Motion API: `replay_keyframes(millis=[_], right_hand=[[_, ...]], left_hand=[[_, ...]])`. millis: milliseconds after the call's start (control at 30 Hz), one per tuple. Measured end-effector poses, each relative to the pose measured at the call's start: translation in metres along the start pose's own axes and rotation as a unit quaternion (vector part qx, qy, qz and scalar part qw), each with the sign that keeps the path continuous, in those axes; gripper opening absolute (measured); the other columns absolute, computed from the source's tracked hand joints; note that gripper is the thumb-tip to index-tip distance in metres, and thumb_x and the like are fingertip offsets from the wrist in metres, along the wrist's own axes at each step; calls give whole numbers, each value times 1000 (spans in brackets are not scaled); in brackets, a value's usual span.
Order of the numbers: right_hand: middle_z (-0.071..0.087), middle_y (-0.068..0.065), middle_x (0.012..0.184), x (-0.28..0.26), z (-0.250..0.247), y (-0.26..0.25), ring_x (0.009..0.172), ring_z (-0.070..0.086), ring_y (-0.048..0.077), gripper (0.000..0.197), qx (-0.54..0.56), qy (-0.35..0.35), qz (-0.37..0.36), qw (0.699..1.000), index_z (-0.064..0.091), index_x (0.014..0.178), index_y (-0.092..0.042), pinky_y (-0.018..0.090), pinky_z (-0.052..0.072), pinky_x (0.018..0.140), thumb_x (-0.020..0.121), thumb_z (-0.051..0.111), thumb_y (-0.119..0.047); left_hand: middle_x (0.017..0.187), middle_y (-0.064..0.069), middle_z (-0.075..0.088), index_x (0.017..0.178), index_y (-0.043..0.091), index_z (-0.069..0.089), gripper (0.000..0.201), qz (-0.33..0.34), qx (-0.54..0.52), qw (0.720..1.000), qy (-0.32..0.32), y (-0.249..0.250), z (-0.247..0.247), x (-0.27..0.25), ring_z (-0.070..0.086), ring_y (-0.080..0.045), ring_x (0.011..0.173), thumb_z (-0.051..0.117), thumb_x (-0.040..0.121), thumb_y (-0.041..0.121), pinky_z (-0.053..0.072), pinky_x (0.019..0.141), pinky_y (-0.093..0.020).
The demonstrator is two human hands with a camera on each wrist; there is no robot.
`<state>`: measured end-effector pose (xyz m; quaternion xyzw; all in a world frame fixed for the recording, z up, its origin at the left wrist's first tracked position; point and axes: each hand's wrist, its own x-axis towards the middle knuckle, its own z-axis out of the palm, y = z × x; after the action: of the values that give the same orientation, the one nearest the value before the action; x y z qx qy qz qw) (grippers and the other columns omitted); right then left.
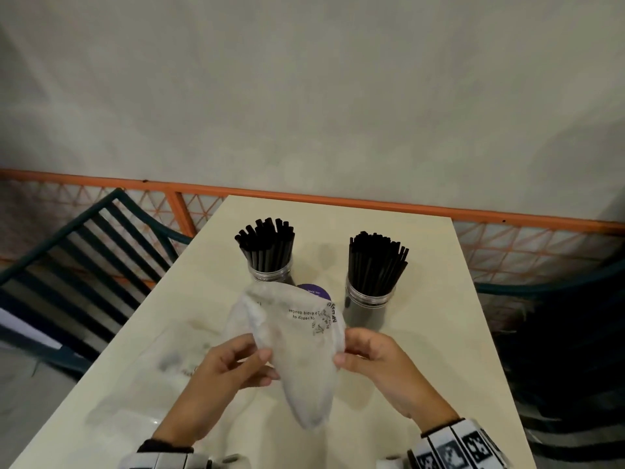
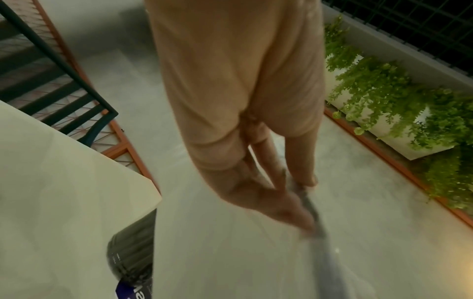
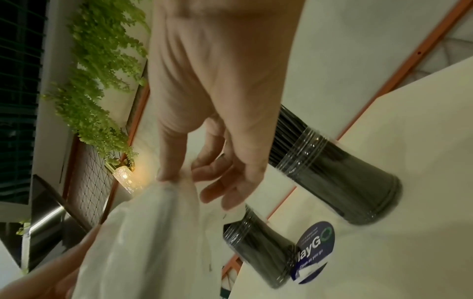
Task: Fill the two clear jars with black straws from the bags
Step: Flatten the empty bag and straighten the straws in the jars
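Two clear jars stand on the cream table [image 1: 422, 350], each packed with upright black straws: the left jar [image 1: 269, 267] and the right jar [image 1: 370, 299], also seen as the right jar [image 3: 340, 178] and the left jar [image 3: 258, 250]. Above the table I hold a translucent plastic bag [image 1: 297, 353] with black print; it looks flat, with no straws visible inside. My left hand [image 1: 236, 363] pinches its left edge and my right hand [image 1: 365, 353] pinches its right edge. The bag [image 3: 153, 232] hangs from my right thumb and forefinger. My left fingers [image 2: 289, 210] pinch the bag's edge [image 2: 320, 242].
A round purple sticker [image 1: 313, 291] lies on the table between the jars. Another clear bag [image 1: 182, 360] lies flat at the left of the table. A dark slatted chair [image 1: 77, 272] stands left, an orange railing [image 1: 304, 198] runs behind, and planters with green plants [image 2: 396, 105] line the wall.
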<state>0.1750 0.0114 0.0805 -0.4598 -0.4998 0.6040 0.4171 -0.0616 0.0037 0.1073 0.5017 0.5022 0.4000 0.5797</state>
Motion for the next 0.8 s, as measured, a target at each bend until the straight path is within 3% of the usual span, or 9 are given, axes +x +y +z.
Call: replay_keyframes(millis=[100,200,300,400,467,500,567,700,800], right_hand=[[72,5,92,-3,16,2,87,67,20,25,15,18,22,999,62,96,-5,34,54,81,75,71,-14],[67,4,76,-1,26,3,70,62,18,15,-71,146,-1,987,62,83,-13,16,48,60,80,61,2],[36,-2,54,6,29,8,50,32,8,37,-168,311,-42,935,37,56,-16,14,31,43,77,52,10],[39,0,58,14,44,10,53,33,8,33,-183,306,-34,933,37,61,-16,15,31,46,79,52,7],[59,5,76,16,54,7,67,54,16,15,-114,211,3,971,54,80,-15,15,43,59,84,55,-1],[66,9,90,17,57,5,80,63,23,13,-41,147,30,988,59,95,-15,24,51,69,86,57,-6],[66,19,110,16,58,2,103,63,34,28,129,27,72,989,60,112,-10,38,55,85,85,59,-15],[63,23,119,9,62,-3,112,58,40,51,264,-56,114,956,61,116,0,41,56,83,72,71,-24],[69,19,108,12,74,-4,103,65,33,50,158,-30,99,982,66,107,-4,39,58,76,65,74,-30]], left_hand=[[62,-3,57,73,-4,54,54,21,51,998,27,-1,-3,-3,51,-14,59,72,54,43,40,60,-19],[58,-4,42,57,10,42,32,42,70,990,113,-3,-11,-5,38,-11,56,68,58,30,33,56,-21],[53,-5,30,52,17,29,38,95,194,941,259,-7,-29,-5,29,-9,45,59,70,0,25,42,-17],[58,-4,38,60,12,34,33,108,274,900,321,-13,-46,-5,35,-12,52,53,73,-13,33,51,-17],[76,-3,53,80,17,49,26,84,245,928,269,-16,-61,-5,51,-19,63,54,79,-8,42,58,-25],[85,-1,59,90,20,54,24,58,214,950,220,-15,-70,-7,58,-25,70,56,83,-3,47,62,-30],[95,-2,69,101,23,63,20,10,122,985,119,-10,-85,-12,67,-24,82,58,87,10,54,74,-33],[99,-3,75,96,16,73,25,-37,-49,998,8,6,-114,-20,69,-20,94,54,86,27,57,77,-28],[91,-5,76,92,14,74,55,1,11,999,-32,8,-138,-20,70,-16,84,78,54,54,55,72,-17]])
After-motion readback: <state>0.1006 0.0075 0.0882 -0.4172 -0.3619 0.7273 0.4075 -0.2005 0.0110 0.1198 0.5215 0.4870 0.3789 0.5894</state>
